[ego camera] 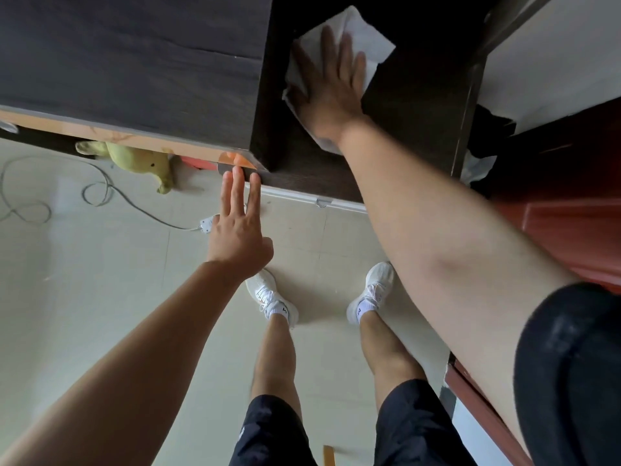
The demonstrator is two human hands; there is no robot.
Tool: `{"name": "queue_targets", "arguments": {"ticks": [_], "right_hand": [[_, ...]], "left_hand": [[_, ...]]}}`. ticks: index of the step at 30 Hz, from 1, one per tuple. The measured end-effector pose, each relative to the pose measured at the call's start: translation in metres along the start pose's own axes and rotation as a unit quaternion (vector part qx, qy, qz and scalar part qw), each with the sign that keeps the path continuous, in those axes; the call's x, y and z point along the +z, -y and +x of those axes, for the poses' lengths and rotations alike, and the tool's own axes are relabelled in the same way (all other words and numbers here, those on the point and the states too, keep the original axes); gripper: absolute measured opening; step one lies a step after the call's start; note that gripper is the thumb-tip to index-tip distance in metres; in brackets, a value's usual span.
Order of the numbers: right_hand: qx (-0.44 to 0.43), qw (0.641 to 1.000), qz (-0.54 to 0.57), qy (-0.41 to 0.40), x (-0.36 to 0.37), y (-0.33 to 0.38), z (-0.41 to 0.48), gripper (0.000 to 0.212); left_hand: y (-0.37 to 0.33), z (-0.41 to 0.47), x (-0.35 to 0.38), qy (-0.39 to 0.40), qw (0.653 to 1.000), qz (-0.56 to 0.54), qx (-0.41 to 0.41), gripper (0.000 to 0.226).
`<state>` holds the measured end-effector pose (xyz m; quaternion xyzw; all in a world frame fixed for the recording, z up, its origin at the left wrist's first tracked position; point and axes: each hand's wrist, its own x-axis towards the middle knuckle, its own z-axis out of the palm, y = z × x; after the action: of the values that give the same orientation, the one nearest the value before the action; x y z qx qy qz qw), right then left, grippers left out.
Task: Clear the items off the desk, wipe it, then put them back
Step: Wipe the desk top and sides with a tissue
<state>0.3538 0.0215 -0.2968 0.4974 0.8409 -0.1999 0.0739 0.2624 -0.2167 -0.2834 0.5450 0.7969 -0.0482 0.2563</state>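
Note:
A dark wooden desk (302, 169) fills the upper middle of the head view, beside a taller dark cabinet block (134, 62) on the left. A white cloth (366, 35) lies flat on the desk top. My right hand (331, 85) presses down on it with fingers spread, palm flat. My left hand (238, 227) hovers over the floor with fingers straight, its fingertips touching the desk's front edge near the corner. It holds nothing.
A yellow plush toy (134, 159) lies on the tiled floor under the cabinet edge. A white cable (100, 193) with a plug runs across the floor at left. My feet in white shoes (268, 297) stand below. Red-brown furniture (571, 223) is at right.

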Motion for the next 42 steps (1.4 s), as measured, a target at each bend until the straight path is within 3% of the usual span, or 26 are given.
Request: {"name": "queue_targets", "arguments": {"ticks": [11,18,21,27,33,38,42], "right_hand": [[0.0,0.998,-0.009,0.057,-0.016,0.002,0.013,0.073],[-0.113,0.99,-0.085,0.025,0.046,-0.019,-0.131,0.055],[-0.072,0.995,-0.072,0.011,0.054,-0.059,-0.169,0.054],[0.006,0.999,-0.05,0.012,0.028,-0.146,-0.177,0.057],[0.142,0.99,-0.012,-0.025,0.002,-0.122,-0.079,0.062],[-0.014,0.998,-0.06,-0.018,0.031,-0.044,-0.089,0.065],[-0.065,0.996,-0.057,0.009,0.045,-0.083,-0.167,0.055]], "left_hand": [[-0.001,0.0,0.002,-0.008,1.0,-0.002,0.002,0.105],[-0.005,-0.002,0.004,-0.023,0.999,-0.014,-0.017,0.103],[-0.014,-0.006,0.007,-0.027,0.999,0.005,-0.022,0.101],[-0.049,-0.016,0.014,-0.009,0.998,0.024,0.064,0.095],[-0.057,-0.004,0.008,-0.055,0.996,-0.009,0.067,0.072],[-0.05,0.001,0.004,-0.107,0.989,-0.054,0.09,0.058],[-0.049,0.0,0.005,-0.091,0.99,-0.04,0.095,0.061]]}}
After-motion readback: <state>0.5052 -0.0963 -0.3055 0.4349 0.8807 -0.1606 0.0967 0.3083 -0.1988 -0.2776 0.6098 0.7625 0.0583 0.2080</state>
